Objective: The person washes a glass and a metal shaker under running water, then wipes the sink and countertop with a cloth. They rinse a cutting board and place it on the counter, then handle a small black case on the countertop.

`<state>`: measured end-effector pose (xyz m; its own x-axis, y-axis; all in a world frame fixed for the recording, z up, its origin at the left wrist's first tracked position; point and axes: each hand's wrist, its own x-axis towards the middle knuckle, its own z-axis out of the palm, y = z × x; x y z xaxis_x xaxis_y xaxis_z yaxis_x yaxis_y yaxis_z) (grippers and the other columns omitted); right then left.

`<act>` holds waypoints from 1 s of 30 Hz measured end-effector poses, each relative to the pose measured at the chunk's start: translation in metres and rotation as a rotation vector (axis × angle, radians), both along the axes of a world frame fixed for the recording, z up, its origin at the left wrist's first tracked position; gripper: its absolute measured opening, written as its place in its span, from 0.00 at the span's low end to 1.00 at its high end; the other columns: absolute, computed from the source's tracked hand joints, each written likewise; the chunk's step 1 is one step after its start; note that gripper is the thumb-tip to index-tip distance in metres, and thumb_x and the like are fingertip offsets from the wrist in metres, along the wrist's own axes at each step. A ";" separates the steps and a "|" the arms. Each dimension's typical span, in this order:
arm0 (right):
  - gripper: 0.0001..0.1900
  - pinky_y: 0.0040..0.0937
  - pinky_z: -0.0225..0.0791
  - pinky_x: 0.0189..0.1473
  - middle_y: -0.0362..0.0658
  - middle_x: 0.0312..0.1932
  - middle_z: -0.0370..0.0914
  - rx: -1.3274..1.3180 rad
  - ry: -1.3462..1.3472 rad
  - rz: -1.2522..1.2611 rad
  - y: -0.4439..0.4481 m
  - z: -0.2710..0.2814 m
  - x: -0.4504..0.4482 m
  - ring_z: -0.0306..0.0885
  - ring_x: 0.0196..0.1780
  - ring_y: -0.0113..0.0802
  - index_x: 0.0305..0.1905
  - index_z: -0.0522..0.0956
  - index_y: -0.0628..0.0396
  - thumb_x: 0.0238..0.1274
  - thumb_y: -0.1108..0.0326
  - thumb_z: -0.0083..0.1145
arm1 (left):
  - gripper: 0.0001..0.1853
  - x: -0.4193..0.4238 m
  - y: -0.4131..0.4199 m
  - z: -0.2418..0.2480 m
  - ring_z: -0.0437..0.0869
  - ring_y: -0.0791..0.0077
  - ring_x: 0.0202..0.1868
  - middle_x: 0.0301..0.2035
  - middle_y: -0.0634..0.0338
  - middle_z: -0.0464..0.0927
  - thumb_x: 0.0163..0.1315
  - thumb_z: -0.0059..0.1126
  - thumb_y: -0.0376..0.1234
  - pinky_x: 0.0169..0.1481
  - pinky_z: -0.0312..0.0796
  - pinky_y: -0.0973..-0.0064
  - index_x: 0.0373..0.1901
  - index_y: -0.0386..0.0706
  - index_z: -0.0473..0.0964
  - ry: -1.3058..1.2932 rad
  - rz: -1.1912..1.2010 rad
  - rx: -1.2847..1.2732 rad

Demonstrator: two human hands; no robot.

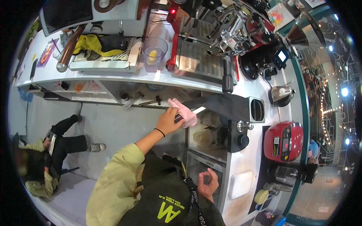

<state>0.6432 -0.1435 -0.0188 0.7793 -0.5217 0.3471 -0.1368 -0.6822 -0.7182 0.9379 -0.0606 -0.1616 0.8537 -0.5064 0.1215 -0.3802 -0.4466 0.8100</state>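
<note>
My left hand (169,121) grips a pink cloth (186,113) together with a flat tool, probably a knife, whose dark handle is in my fingers. The tool's pale blade (199,110) sticks out past the cloth to the right. Both are held in front of the counter, beside a dark mat (226,103) that drapes over its edge. My right hand (208,183) hovers in front of my apron with loosely curled fingers and nothing visible in it. A white kitchen scale (241,184) on the counter is the nearest thing to its right.
A portafilter handle (227,77) juts from the espresso machine's drip tray (198,60). A knock box (256,109), tamper (245,126), steel kettle (281,95) and red cooker (282,141) stand on the right counter. At left, another person (68,144) sits with legs stretched towards me.
</note>
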 end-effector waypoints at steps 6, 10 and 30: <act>0.13 0.29 0.75 0.44 0.41 0.40 0.78 1.145 0.185 -0.247 -0.082 -0.105 0.017 0.79 0.44 0.32 0.57 0.74 0.58 0.71 0.71 0.56 | 0.34 -0.004 -0.001 0.013 0.82 0.48 0.45 0.46 0.52 0.75 0.49 0.71 0.53 0.50 0.76 0.55 0.54 0.46 0.73 -0.095 0.032 0.043; 0.13 0.40 0.78 0.46 0.43 0.35 0.79 0.997 0.456 -0.467 -0.180 -0.280 -0.010 0.81 0.46 0.45 0.57 0.73 0.54 0.73 0.65 0.54 | 0.35 -0.003 0.001 0.018 0.83 0.50 0.46 0.47 0.52 0.77 0.46 0.73 0.53 0.51 0.76 0.58 0.55 0.46 0.74 -0.115 0.020 0.118; 0.11 0.43 0.76 0.47 0.49 0.40 0.81 -0.215 1.464 -0.003 -0.255 -0.461 0.046 0.82 0.47 0.47 0.52 0.79 0.54 0.69 0.68 0.53 | 0.29 0.041 0.001 0.004 0.80 0.48 0.25 0.20 0.52 0.74 0.39 0.75 0.53 0.30 0.69 0.57 0.31 0.43 0.70 0.061 0.037 0.036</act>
